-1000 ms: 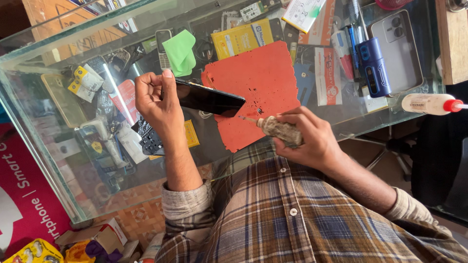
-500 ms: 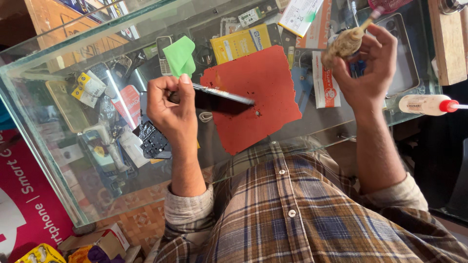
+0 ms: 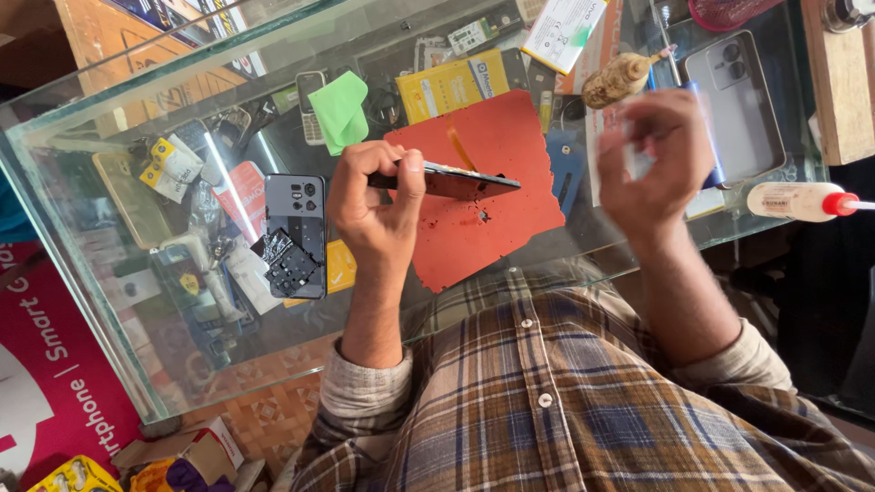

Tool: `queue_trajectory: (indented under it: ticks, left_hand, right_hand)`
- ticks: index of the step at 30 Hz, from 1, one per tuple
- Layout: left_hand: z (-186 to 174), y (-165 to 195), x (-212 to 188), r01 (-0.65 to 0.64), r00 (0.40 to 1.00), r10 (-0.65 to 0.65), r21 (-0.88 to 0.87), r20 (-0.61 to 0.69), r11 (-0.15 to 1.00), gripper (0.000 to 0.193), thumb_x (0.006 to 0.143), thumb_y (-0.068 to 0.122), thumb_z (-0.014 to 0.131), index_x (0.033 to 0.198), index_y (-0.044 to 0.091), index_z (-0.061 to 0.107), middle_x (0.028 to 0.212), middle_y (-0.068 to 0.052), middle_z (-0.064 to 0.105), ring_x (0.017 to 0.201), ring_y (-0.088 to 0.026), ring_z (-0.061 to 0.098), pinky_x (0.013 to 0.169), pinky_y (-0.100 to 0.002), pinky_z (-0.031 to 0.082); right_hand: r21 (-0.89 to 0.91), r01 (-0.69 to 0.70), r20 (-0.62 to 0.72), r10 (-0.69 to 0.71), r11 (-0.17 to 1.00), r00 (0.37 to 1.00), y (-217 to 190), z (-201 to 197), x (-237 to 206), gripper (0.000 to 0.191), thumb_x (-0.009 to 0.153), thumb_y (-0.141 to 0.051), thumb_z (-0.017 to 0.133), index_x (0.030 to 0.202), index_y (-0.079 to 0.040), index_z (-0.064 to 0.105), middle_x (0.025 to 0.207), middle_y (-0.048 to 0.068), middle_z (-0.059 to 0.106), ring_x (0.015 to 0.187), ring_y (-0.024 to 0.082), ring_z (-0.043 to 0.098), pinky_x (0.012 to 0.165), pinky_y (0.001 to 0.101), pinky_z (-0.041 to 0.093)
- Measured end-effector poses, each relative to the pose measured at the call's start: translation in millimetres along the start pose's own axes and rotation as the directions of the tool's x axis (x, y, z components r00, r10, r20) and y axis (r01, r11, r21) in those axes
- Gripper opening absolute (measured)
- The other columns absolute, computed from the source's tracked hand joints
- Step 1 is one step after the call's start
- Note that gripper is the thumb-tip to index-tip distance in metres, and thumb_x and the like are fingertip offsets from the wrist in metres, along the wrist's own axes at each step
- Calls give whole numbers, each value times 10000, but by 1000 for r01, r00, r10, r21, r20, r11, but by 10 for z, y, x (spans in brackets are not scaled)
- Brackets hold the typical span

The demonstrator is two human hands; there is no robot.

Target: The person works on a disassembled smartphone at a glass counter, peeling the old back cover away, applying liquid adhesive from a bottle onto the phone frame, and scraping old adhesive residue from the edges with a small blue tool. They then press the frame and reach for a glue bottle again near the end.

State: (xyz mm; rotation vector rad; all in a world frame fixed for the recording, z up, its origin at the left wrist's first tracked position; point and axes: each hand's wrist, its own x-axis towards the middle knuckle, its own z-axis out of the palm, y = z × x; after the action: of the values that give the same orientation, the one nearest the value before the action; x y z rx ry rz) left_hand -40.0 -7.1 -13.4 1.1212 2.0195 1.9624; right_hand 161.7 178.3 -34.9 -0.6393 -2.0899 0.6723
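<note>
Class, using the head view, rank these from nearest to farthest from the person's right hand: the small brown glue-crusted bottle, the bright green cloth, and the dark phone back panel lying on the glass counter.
Measured from the right hand:
1. Small brown glue-crusted bottle: just above the hand, on the glass.
2. Bright green cloth: well to the left, beyond the red mat.
3. Dark phone back panel: farthest left, past the left hand.

Bright even daylight, streaky glare on the glass counter (image 3: 137, 301) (right hand (image 3: 656, 150) motion-blurred).
</note>
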Motion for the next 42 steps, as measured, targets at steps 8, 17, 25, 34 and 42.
queue_trajectory:
  ticks: [8, 17, 25, 34, 42]
  left_hand:
    - [104, 214, 29, -130, 988, 119, 118, 99, 984, 222, 963, 7, 780, 975, 36, 561, 896, -48, 581, 919, -216, 704, 901, -369, 610]
    - [115, 248, -31, -162, 980, 140, 161, 139, 974, 229, 957, 28, 805, 1010, 40, 583, 942, -54, 602, 1019, -230, 698, 1038, -457, 594]
    - [151, 292, -49, -206, 972, 178, 189, 152, 960, 256, 977, 55, 800, 1081, 63, 566, 1023, -63, 603, 1138, -293, 677, 985, -432, 575]
    - [97, 344, 50, -171, 960, 123, 177, 253, 969, 309, 918, 17, 810, 1078, 49, 547, 1007, -75, 562, 1011, -262, 629, 879, -372, 549]
    - [60, 364, 75, -107, 964, 64, 157, 256, 982, 299, 906, -12, 831, 1063, 41, 583, 992, -72, 591, 957, -218, 626, 803, -325, 548]
  right_hand:
    - [159, 136, 326, -182, 978, 928, -825, 173, 99, 295, 920, -36, 821, 1150, -18, 637, 1038, 87, 677, 843, 213, 711, 704, 327, 567]
    - [117, 105, 415, -145, 988, 898, -857, 164, 180, 198, 930, 9, 774, 1006, 1, 591, 927, 101, 645, 711, 215, 662, 574, 345, 506]
    - [211, -230, 536, 84, 950, 840, -787, 237, 119, 144, 927, -12, 710, 966, 5, 572, 781, 94, 605, 615, 221, 627, 562, 337, 501]
    - [223, -214, 465, 89, 951, 881, -742, 303, 78, 150, 945, -12, 696, 977, 7, 551, 777, 89, 634, 617, 229, 643, 563, 339, 511]
    - [46, 122, 402, -130, 992, 906, -828, 267, 80, 180, 923, 5, 761, 978, -9, 590, 755, 91, 603, 607, 205, 618, 534, 345, 489]
